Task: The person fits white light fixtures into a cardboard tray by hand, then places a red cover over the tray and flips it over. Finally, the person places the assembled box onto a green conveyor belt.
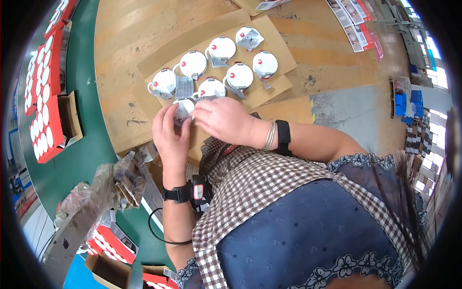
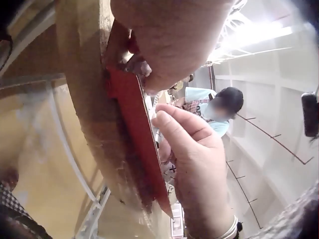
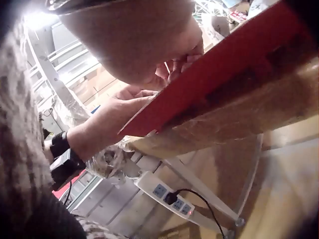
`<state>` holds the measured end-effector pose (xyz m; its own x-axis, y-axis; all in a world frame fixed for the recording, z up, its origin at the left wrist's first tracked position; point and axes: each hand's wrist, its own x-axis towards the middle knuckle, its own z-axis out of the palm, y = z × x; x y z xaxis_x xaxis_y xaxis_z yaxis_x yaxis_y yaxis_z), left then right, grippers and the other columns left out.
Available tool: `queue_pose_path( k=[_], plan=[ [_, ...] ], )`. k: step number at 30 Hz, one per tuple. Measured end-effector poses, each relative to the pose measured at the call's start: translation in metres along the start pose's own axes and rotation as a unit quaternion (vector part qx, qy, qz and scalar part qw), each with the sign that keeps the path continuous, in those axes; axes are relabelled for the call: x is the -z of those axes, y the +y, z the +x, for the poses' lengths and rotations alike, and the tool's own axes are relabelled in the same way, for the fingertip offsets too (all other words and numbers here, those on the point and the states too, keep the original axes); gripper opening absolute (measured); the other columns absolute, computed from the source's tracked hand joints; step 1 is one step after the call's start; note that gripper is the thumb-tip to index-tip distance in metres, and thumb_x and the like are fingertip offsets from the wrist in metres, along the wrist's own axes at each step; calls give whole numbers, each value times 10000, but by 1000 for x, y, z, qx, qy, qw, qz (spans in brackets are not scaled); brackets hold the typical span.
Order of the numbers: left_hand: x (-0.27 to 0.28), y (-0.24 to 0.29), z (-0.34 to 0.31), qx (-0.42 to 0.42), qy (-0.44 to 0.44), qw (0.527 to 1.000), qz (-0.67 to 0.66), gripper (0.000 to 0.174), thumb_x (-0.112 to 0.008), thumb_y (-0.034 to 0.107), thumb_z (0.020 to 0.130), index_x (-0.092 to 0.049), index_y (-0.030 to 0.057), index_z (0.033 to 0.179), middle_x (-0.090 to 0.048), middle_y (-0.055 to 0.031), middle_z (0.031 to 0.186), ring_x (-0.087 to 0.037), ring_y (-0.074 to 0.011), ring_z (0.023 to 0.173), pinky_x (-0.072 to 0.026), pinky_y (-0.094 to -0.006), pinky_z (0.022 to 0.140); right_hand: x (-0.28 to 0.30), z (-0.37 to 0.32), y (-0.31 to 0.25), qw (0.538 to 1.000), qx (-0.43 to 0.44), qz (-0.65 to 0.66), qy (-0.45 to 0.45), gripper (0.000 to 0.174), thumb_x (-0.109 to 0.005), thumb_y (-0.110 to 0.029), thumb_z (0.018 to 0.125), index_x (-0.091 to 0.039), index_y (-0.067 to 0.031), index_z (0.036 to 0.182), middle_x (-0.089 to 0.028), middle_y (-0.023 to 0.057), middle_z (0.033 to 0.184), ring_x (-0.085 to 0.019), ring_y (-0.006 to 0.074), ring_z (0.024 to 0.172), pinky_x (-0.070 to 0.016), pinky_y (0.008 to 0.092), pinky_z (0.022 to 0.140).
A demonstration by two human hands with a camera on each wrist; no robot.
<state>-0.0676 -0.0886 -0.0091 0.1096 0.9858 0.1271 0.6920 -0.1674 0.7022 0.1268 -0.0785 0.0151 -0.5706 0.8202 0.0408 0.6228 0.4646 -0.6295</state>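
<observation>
Both hands meet over a white round disc at the near left end of a cardboard sheet. My left hand grips its left side, thumb and fingers around the edge. From the right, my right hand pinches at the disc's edge; its thumb and fingertips come together in the left wrist view. A printed grey tag lies between the hands. Several similar discs, such as one white disc, lie on the sheet with red centres, thin white loops and printed tags. Fingers partly hide the worked disc.
Red boxes of white round pieces stand on the green table at left. Printed cards lie at the far right of the wooden table. A power strip hangs below the table edge. Another person sits beyond.
</observation>
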Motion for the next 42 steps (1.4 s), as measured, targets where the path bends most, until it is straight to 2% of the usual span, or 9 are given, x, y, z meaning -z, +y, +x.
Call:
queue_pose_path(
  k=[2, 7, 10, 14, 16, 22, 28, 36, 42],
  plan=[
    [0, -1, 1, -1, 6, 1000, -4, 468, -791, 32, 807, -658, 58, 1255, -652, -154, 1203, -644, -339, 1067, -539, -411, 906, -6, 4, 7, 996, -81, -21, 42, 212, -690, -167, 887, -716, -62, 1070, -675, 90, 1004, -687, 296, 834, -564, 418, 715],
    [-16, -25, 40, 85, -12, 992, -93, 317, -773, 39, 834, -711, 37, 1145, -648, -144, 1157, -658, -310, 1015, -544, -383, 875, -1, 33, 36, 994, -96, -13, 57, 157, -695, -154, 883, -732, -64, 1007, -684, 85, 961, -693, 284, 849, -568, 413, 714],
    [-18, -26, 53, 90, -15, 986, -140, 233, -794, 55, 830, -731, 29, 1053, -646, -129, 1150, -655, -281, 1004, -544, -357, 849, 1, 44, 45, 992, -98, 0, 83, 130, -699, -155, 882, -738, -76, 978, -693, 75, 921, -692, 286, 826, -562, 415, 698],
    [-16, -23, 40, 53, -14, 993, -101, 176, -789, 68, 872, -727, 13, 1027, -640, -91, 1139, -623, -226, 1045, -523, -337, 891, 0, 38, 39, 987, -105, 10, 118, 98, -705, -160, 879, -741, -88, 936, -698, 73, 874, -688, 291, 783, -554, 416, 673],
    [-13, -22, 31, 104, -17, 973, -204, 143, -802, 65, 860, -735, 14, 975, -643, -84, 1151, -622, -213, 1040, -523, -337, 884, -2, 31, 35, 986, -104, 6, 127, 89, -706, -160, 879, -742, -91, 924, -698, 73, 861, -687, 293, 772, -553, 417, 668],
    [-17, -12, 12, 73, -9, 986, -150, 87, -805, 58, 845, -767, 32, 918, -680, -96, 1159, -643, -220, 1018, -529, -339, 881, -2, 17, 29, 991, -84, -30, 98, 70, -721, -156, 872, -742, -95, 900, -701, 73, 851, -689, 283, 774, -550, 407, 664],
    [-19, -14, 10, 67, 21, 988, -140, 100, -807, 55, 841, -783, 45, 938, -692, -106, 1161, -664, -235, 1009, -538, -350, 877, -4, 13, 27, 986, -82, -4, 144, 82, -693, -165, 875, -735, -95, 880, -682, 67, 843, -681, 281, 765, -550, 409, 669],
    [-18, -11, 9, 44, 32, 989, -136, 99, -808, 55, 839, -785, 45, 935, -695, -105, 1152, -667, -232, 992, -539, -341, 859, 0, 13, 23, 981, -103, 25, 160, 61, -755, -101, 839, -738, -86, 895, -711, 87, 838, -688, 290, 735, -545, 386, 625],
    [-19, -9, 8, 41, 37, 991, -123, 90, -809, 55, 834, -780, 44, 919, -695, -99, 1149, -663, -232, 987, -540, -342, 847, -1, 10, 24, 982, -105, 17, 157, 75, -718, -160, 875, -725, -86, 865, -706, 82, 833, -684, 298, 745, -546, 415, 650]
  ],
)
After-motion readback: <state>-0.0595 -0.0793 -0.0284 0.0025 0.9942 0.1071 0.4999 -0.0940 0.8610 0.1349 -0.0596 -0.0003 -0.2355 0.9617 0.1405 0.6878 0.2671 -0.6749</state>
